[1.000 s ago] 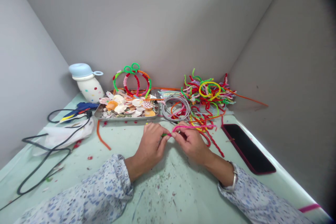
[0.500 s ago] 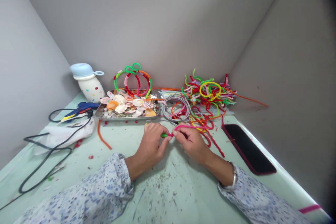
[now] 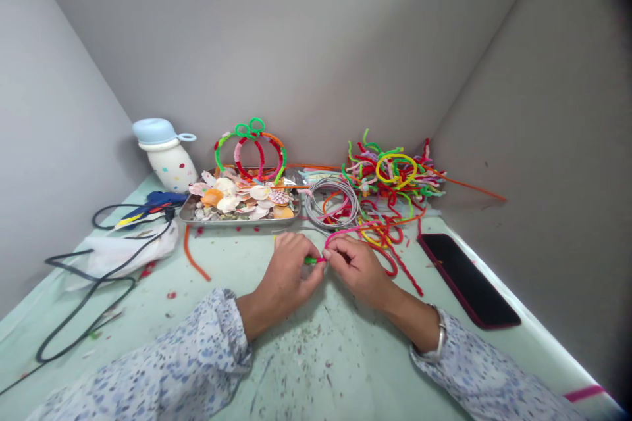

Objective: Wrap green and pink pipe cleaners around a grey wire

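Observation:
My left hand [image 3: 286, 273] and my right hand [image 3: 358, 266] meet at the middle of the pale green table [image 3: 306, 355]. Between their fingertips is a short green pipe cleaner end [image 3: 311, 260], pinched by the left hand. The right hand pinches a pink pipe cleaner [image 3: 345, 231] where it joins the green one; the pink strand arcs back to the right over the hand. Both hands are closed in a pinch.
A metal tray of seashells [image 3: 239, 205] with pipe-cleaner hoops [image 3: 249, 148] behind it stands at the back. A grey wire coil [image 3: 330, 204] and a heap of coloured pipe cleaners [image 3: 390, 177] lie right. A phone [image 3: 467, 279], a glue gun [image 3: 148, 205], black cable [image 3: 83, 296] and a bottle [image 3: 165, 154] sit around.
The hands have drawn slightly closer and lower on the table, and the pink strand's loop has shifted a little to the right.

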Action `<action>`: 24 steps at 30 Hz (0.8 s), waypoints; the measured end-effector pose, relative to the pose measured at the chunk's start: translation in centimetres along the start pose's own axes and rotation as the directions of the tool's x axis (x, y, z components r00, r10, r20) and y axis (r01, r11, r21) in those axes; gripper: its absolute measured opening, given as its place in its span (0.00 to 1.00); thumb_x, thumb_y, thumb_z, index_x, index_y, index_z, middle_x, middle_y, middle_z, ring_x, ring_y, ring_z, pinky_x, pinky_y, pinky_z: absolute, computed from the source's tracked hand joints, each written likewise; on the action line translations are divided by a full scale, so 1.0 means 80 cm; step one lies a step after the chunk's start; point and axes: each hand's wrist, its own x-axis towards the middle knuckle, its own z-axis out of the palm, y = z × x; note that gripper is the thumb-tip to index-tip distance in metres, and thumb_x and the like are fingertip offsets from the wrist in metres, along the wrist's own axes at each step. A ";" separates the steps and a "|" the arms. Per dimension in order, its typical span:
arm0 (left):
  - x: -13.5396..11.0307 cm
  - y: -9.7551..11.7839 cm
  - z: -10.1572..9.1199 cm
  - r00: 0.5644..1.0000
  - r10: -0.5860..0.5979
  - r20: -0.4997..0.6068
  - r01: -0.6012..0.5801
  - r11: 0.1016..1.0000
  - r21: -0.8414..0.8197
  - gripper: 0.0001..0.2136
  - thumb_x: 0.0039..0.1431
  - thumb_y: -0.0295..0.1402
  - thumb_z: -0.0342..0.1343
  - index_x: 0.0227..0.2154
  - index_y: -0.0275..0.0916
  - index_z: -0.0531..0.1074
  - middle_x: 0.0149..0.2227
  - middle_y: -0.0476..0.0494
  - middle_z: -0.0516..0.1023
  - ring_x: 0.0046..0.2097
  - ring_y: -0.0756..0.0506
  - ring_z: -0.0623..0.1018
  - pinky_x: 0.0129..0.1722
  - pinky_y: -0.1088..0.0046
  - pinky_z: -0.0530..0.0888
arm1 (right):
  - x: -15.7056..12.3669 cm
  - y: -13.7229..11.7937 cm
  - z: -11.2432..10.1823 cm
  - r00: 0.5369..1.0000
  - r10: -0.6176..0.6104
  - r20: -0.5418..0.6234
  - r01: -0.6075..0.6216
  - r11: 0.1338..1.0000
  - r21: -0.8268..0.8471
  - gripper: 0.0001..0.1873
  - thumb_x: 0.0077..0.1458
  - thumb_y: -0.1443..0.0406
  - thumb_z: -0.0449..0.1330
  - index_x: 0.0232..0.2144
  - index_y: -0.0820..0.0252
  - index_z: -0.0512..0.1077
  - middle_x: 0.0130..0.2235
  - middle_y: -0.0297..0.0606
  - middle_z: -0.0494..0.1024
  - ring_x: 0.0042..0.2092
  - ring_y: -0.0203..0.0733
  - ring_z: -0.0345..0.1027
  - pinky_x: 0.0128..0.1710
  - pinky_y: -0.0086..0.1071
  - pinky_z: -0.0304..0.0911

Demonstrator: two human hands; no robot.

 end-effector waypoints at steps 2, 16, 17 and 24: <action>0.000 0.000 0.001 1.000 0.003 -0.011 -0.003 1.000 0.011 0.03 0.56 0.30 0.54 0.29 0.40 0.66 0.29 0.48 0.70 0.35 0.45 0.68 0.40 0.64 0.64 | 0.000 -0.001 0.000 1.000 -0.006 -0.001 0.006 1.000 0.003 0.12 0.58 0.70 0.55 0.22 0.59 0.65 0.26 0.31 0.68 0.31 0.36 0.63 0.30 0.29 0.56; 0.003 -0.001 -0.001 0.983 -0.167 -0.070 0.162 0.984 -0.069 0.04 0.54 0.28 0.54 0.27 0.40 0.64 0.28 0.49 0.69 0.35 0.46 0.69 0.38 0.67 0.66 | -0.006 -0.003 0.002 0.991 -0.043 -0.123 0.054 0.995 0.085 0.02 0.57 0.68 0.57 0.35 0.57 0.69 0.35 0.35 0.71 0.34 0.37 0.66 0.33 0.30 0.62; 0.003 0.000 -0.002 0.981 -0.183 -0.068 0.178 0.981 -0.082 0.04 0.55 0.28 0.54 0.27 0.39 0.64 0.29 0.49 0.69 0.35 0.46 0.69 0.38 0.67 0.66 | -0.006 -0.004 0.002 0.990 -0.075 -0.123 0.086 0.993 0.082 0.03 0.57 0.68 0.57 0.35 0.57 0.70 0.36 0.36 0.71 0.36 0.38 0.66 0.34 0.30 0.63; -0.001 0.004 -0.008 0.986 -0.166 -0.024 0.160 0.976 -0.149 0.02 0.59 0.30 0.51 0.31 0.39 0.66 0.31 0.48 0.70 0.36 0.46 0.69 0.39 0.67 0.66 | -0.006 -0.003 0.002 0.977 -0.161 -0.143 0.170 0.984 0.054 0.07 0.56 0.70 0.58 0.37 0.55 0.72 0.37 0.37 0.72 0.40 0.41 0.68 0.38 0.34 0.67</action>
